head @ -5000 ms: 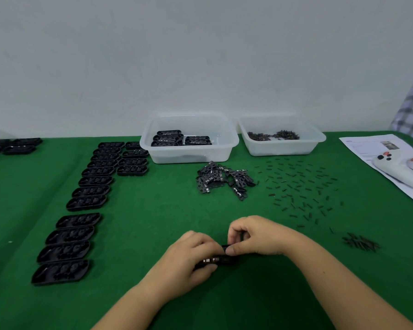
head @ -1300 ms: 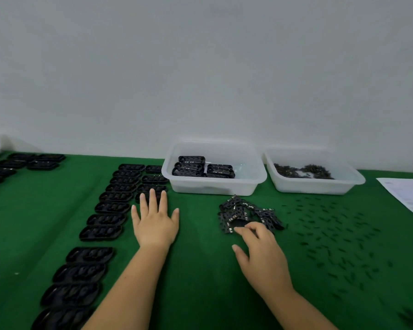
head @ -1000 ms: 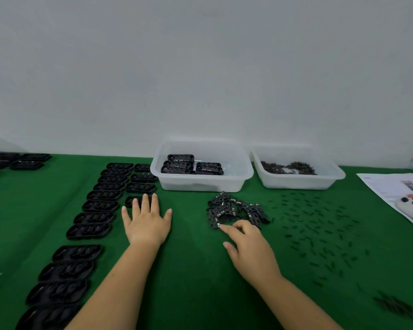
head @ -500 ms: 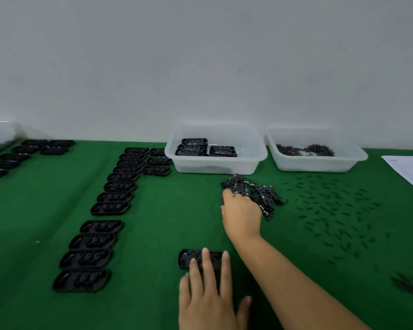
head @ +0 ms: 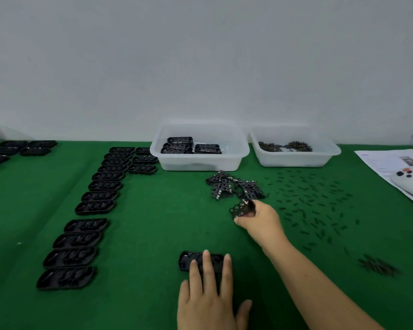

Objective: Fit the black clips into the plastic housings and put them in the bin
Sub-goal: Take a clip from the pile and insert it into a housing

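Head view: a person works at a table covered in green cloth [head: 153, 234], a pale wall behind.
Left hand [head: 208, 296]: lower centre of the frame, fingers straight and spread, lying flat across a single black housing [head: 188, 259] that sits on the cloth.
Right hand [head: 258, 220]: centre right, arm reaching in from the lower right corner; the fingers are curled around a black clip [head: 242, 208], lifted just below the pile.
Clip pile [head: 231, 188]: a loose heap of black clips on the cloth at centre, just in front of the bin.
Bin [head: 200, 160]: translucent white tub at upper centre against the wall, holding a few black housings [head: 188, 146] stacked inside.
Second tub [head: 293, 158]: just right of the bin, with dark small parts along its floor.
Empty housings [head: 98, 198]: a long column of black housings running from the lower left up towards the bin, with a short second column beside its top end.
Far-left housings [head: 17, 148]: more of the same at the left edge.
Small black pieces [head: 312, 201]: scattered over the cloth right of the pile; a tighter cluster [head: 377, 266] lies at lower right.
Paper sheet [head: 391, 167]: right edge of the frame, with a white controller [head: 408, 179] resting on it, partly cut off.
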